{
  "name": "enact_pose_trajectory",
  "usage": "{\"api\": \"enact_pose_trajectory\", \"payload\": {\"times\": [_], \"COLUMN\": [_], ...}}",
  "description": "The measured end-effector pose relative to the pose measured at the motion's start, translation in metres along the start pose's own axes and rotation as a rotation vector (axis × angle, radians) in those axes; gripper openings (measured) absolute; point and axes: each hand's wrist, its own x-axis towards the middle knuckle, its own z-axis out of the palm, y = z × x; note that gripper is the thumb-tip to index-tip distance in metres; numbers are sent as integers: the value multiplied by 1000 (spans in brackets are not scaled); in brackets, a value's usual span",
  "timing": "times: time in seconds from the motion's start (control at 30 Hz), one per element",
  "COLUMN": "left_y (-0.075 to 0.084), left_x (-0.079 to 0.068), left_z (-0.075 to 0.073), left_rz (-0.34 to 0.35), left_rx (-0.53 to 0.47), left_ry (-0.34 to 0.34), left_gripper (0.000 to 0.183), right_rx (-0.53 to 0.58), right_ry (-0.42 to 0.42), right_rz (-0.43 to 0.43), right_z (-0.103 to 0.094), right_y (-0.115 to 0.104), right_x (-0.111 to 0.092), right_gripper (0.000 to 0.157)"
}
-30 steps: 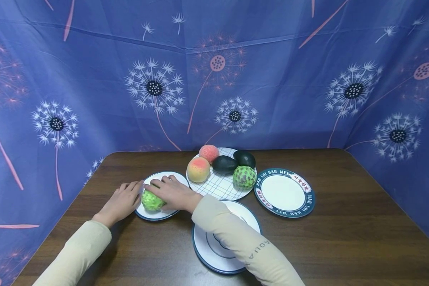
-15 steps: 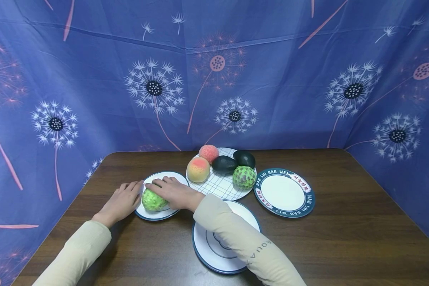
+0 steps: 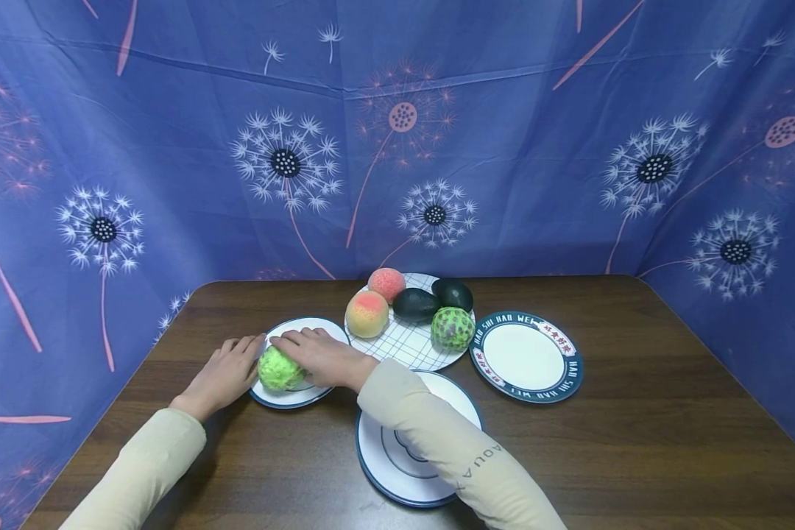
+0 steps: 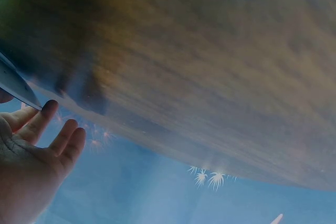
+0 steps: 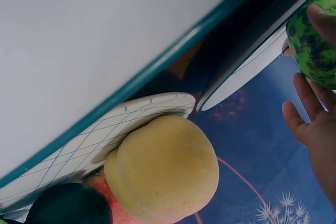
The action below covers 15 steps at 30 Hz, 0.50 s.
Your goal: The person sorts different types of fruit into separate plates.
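A bumpy light-green custard apple (image 3: 280, 370) sits on a small white plate (image 3: 318, 327) with a dark blue rim, at the left of the table. My right hand (image 3: 326, 358) holds it from the right and above. In the right wrist view, thumb and fingers lie round the mottled custard apple (image 5: 313, 43). At the plate's left edge is my left hand (image 3: 227, 372), fingers extended. The left wrist view has a fingertip of the left hand (image 4: 37, 153) right at the rim of the plate (image 4: 18, 86), the other fingers spread.
Behind stands a grid-pattern plate (image 3: 397, 347) bearing a peach (image 3: 367, 314), a redder peach (image 3: 387, 284), two dark avocados (image 3: 416, 305) and another custard apple (image 3: 453, 328). A lettered plate (image 3: 523, 357) lies to its right. Stacked plates (image 3: 400, 475) sit under my right forearm.
The custard apple has shifted slightly left on the small plate under my right hand. My left hand has stayed almost still at the rim.
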Motion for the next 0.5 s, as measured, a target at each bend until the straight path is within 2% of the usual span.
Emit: {"api": "enact_pose_trajectory", "payload": {"times": [0.5], "left_y": [1], "left_x": [0], "left_z": [-1], "left_rz": [10], "left_rx": [-7], "left_ry": [13], "left_gripper": [48], "right_rx": [6], "right_ry": [-22], "right_rz": [44], "right_z": [-4], "right_y": [5], "right_x": [-6], "right_gripper": [82]}}
